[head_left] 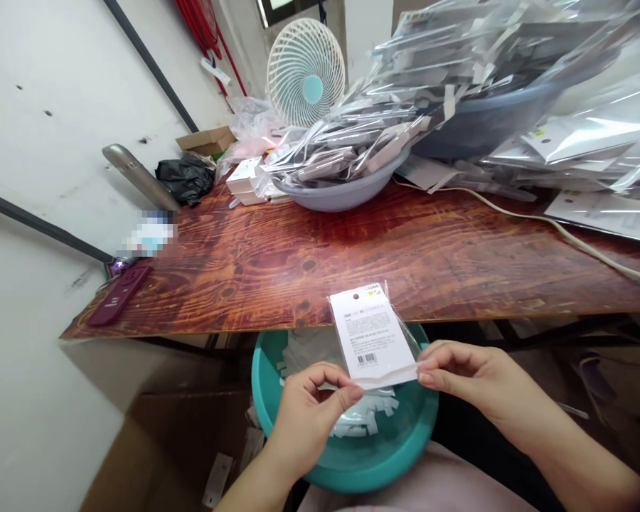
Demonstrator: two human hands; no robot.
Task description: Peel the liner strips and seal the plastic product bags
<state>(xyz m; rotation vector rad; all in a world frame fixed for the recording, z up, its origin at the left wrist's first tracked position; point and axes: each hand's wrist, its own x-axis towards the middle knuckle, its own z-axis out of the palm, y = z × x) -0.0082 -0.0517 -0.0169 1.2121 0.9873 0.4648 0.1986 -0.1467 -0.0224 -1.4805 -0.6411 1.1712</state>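
Between my two hands is a clear plastic packet with a white printed card inside, which shows a barcode and a hang hole. My left hand pinches its lower left corner between thumb and fingers. At the lower right corner, my right hand grips it the same way. The packet's top reaches over the table's front edge. Below it, a teal basin sits at my lap, holding more clear packets and white strips, partly hidden by my hands and the packet.
A brown wood-grain table spans the view. On it stand a grey basin heaped with packets, a larger basin, a fan and more packets. A white cable crosses the right side; a dark red phone-like object lies left.
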